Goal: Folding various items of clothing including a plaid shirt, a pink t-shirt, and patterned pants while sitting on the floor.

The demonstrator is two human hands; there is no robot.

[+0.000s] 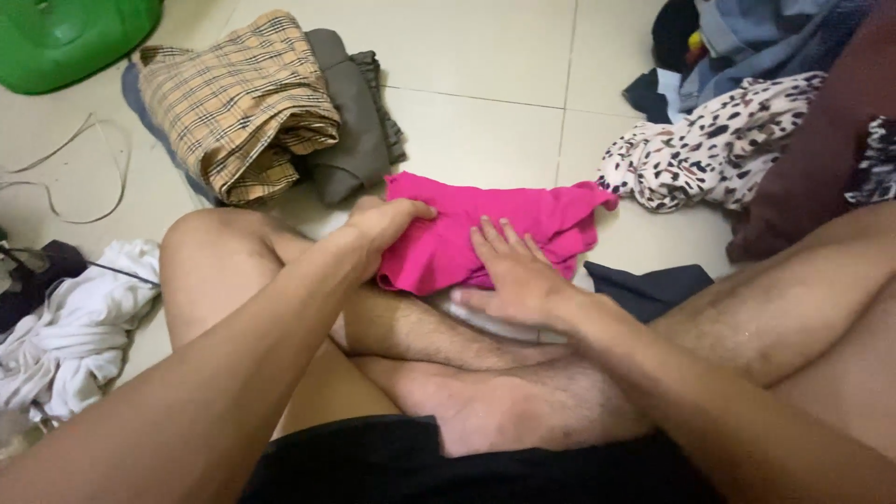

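A bright pink garment lies partly folded across my crossed legs, over a white cloth. My left hand grips its left edge, fingers curled over the fabric. Flat on the lower right part of the pink cloth rests my right hand, fingers spread and pressing down.
A pile of folded clothes, plaid on top with grey beneath, sits on the tiled floor ahead. Unfolded clothes, one spotted white, are heaped at the right. A white garment lies left, a green plastic object far left.
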